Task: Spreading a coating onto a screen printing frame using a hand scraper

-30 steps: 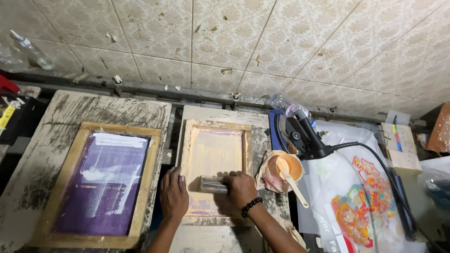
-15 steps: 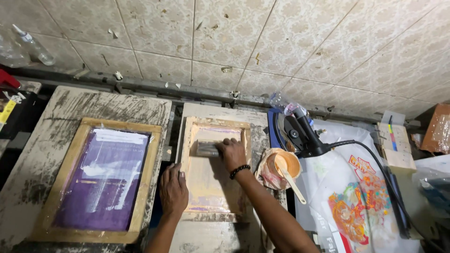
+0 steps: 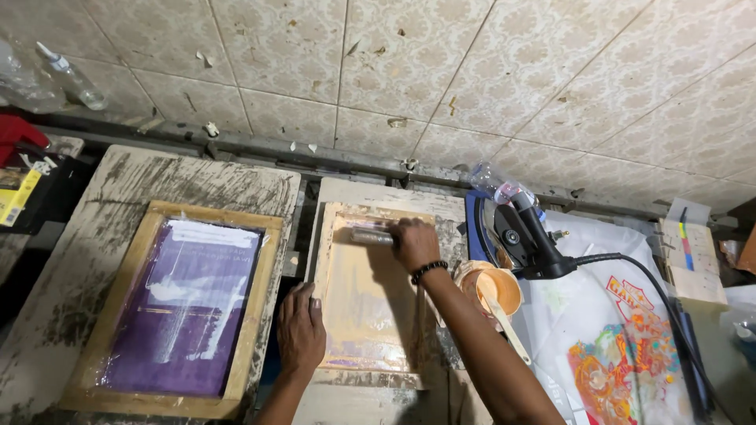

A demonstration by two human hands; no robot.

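A small wooden screen-printing frame (image 3: pixel 370 287) lies flat on the worn, paint-flecked surface (image 3: pixel 94 260), its mesh smeared with pale peach ink; its long axis runs near to far. The right hand (image 3: pixel 413 242) is clenched in a full grip around a squeegee (image 3: pixel 370 235) at the frame's far end, the blade lying left to right across the mesh. The left hand (image 3: pixel 301 330) rests flat, fingers released and spread, pressing the frame's near-left rail. A larger frame with purple mesh (image 3: pixel 185 303) lies to the left, and a cup of peach ink (image 3: pixel 494 287) stands just right.
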